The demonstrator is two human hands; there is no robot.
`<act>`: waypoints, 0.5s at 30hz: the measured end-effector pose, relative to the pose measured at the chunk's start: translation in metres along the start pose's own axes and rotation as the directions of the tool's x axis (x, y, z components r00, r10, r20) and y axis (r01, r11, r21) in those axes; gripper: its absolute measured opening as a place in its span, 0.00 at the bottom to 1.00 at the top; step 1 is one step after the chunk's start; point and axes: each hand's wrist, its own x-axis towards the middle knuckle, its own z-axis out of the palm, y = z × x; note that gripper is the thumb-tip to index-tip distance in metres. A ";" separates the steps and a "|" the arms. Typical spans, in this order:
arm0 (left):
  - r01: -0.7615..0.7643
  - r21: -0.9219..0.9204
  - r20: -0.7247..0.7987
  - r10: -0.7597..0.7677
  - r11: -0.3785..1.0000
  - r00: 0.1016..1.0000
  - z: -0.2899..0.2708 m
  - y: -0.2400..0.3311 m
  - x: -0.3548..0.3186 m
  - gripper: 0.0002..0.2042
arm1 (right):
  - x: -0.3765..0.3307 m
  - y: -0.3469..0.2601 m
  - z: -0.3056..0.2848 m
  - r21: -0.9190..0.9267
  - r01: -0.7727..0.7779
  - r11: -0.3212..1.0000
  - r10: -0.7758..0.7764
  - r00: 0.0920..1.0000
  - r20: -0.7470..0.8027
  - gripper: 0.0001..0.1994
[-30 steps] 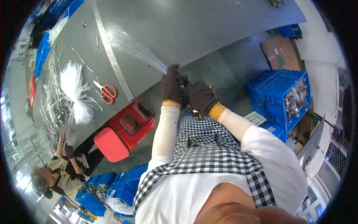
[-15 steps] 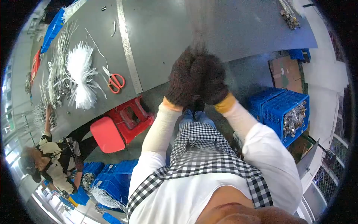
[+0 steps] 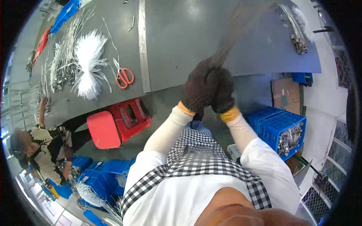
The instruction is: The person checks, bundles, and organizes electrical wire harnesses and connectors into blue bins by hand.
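My left hand [image 3: 198,84] and my right hand [image 3: 223,90], both in dark brown knit gloves with yellow-orange cuffs, are pressed together at the table's near edge. They are closed around one end of a bundle of thin strands [image 3: 223,52]. Motion smears the bundle, which stretches away from me and to the right over the grey table [image 3: 181,41]. What my palms cover is hidden. Nearest on the left lie a metal ruler strip [image 3: 143,49] and red-handled scissors [image 3: 125,78].
A tied bunch of white strips [image 3: 89,64] and silvery wires [image 3: 68,49] lie at left. Another metal-ended bundle [image 3: 298,43] rests at far right. Blue crates [image 3: 273,128] and a red stool [image 3: 105,130] stand below the table. A person [image 3: 43,150] works at far left.
My joined hands have shifted slightly right and down in the view. The blurred bundle, which pointed straight away from me, now slants to the right. The whole view has turned a little.
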 end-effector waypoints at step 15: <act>0.715 0.044 0.653 -0.561 0.698 0.508 0.020 -0.062 -0.115 0.17 | -0.083 0.075 0.093 0.611 -0.778 -0.143 0.234 0.573 0.785 0.19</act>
